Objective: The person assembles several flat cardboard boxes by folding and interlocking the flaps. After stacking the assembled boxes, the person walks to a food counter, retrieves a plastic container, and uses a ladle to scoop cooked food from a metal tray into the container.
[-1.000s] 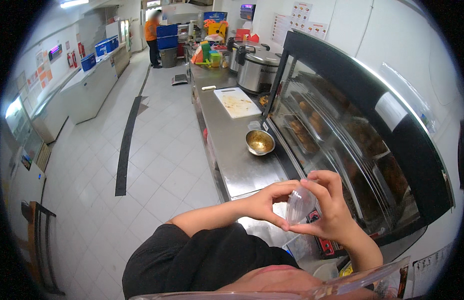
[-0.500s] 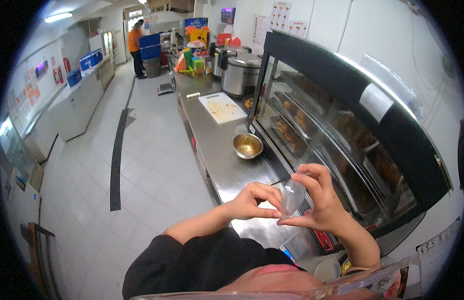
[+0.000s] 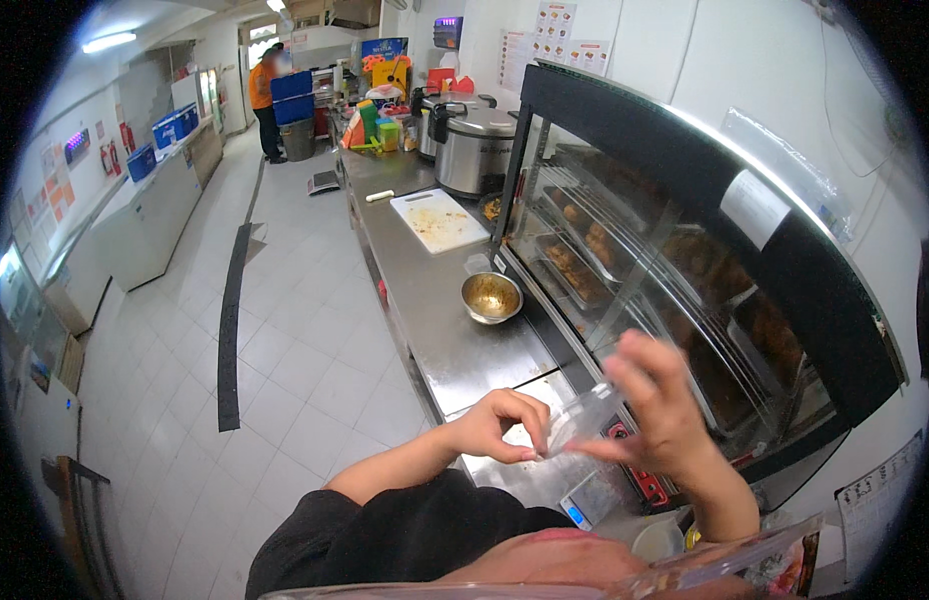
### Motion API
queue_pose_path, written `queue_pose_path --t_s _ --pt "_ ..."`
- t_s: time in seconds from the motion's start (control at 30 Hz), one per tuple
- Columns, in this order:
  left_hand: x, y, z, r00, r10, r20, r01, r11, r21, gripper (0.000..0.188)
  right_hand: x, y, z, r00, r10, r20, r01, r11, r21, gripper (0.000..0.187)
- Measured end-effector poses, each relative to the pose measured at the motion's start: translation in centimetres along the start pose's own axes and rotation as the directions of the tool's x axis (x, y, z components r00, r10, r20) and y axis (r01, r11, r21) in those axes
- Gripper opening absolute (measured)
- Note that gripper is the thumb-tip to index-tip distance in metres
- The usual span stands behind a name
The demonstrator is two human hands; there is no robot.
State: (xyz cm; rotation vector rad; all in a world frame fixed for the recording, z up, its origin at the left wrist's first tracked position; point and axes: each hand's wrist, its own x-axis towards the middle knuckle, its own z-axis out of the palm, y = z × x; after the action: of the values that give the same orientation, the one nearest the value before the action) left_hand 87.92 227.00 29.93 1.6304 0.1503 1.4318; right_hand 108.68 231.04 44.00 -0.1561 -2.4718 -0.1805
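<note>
A small clear plastic bag (image 3: 582, 417) hangs above the steel counter, in front of the glass food display. My left hand (image 3: 500, 424) pinches one corner of it between thumb and forefinger. On its other side is my right hand (image 3: 653, 412), blurred, with its fingers spread and raised. The right thumb reaches close to the bag's lower edge; whether it touches is hard to tell. Beneath my hands sits a small scale (image 3: 581, 508) with a lit blue display. A steel bowl (image 3: 492, 298) with brown residue inside stands beyond my left hand.
Along the right runs the heated glass display (image 3: 675, 260) with trays of fried food. Farther up the steel counter (image 3: 410, 290) lie a stained white cutting board (image 3: 440, 219) and a large rice cooker (image 3: 475, 155). A person in orange (image 3: 262, 95) stands at the far end.
My right fingers have left the bag's upper part and spread apart. The bag now leans to the right, and my left hand, still pinching it, has moved slightly left and down.
</note>
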Motion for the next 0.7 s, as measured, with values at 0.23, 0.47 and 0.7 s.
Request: queue_pose_path --t_s 0.23,0.47,0.7 --pt "-8.8 -10.1 -3.6 0.632 -0.613 -0.473 0.651 0.752 -0.104 0.010 1.4 10.5 -14.0 0.766 0.053 -0.640 -0.564 0.534 -0.630 0.080" --pt "-14.2 -18.8 -4.0 0.257 -0.836 -0.485 0.873 0.416 -0.253 0.017 -2.8 23.9 -23.9 0.576 0.545 -0.609 -0.725 -0.002 -0.688 0.070" --pt "-13.3 -20.5 -14.2 0.451 -0.702 -0.551 0.825 0.091 0.558 0.044 -2.8 26.3 -24.1 0.416 0.702 -0.578 -0.869 0.120 -0.480 0.067"
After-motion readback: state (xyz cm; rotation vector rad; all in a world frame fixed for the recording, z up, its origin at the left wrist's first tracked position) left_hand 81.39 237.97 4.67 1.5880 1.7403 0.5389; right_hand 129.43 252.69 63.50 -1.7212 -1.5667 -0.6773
